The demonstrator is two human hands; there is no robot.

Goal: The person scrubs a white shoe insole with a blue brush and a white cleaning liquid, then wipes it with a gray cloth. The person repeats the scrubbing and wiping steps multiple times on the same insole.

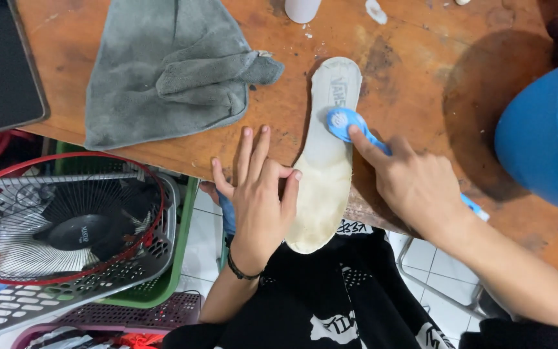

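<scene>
I see white insole (326, 169) lying lengthwise on wooden worktop (421, 64), heel end overhanging near edge. Left hand (259, 194) open, flat, thumb against insole edge, pinning it so it won't slide. Right hand (414, 184) closed around blue brush (343, 121), forefinger pressing head onto insole's upper half. Grey cloth (169, 71) and blue bucket (544, 129) near, within reach.

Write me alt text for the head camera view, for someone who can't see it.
A right hand presses a blue brush onto a stained white insole lying on a worn wooden table, while the left hand holds the insole's edge flat. A grey cloth lies to the left, a blue bucket stands on the right, and a fan rests in baskets below.
</scene>
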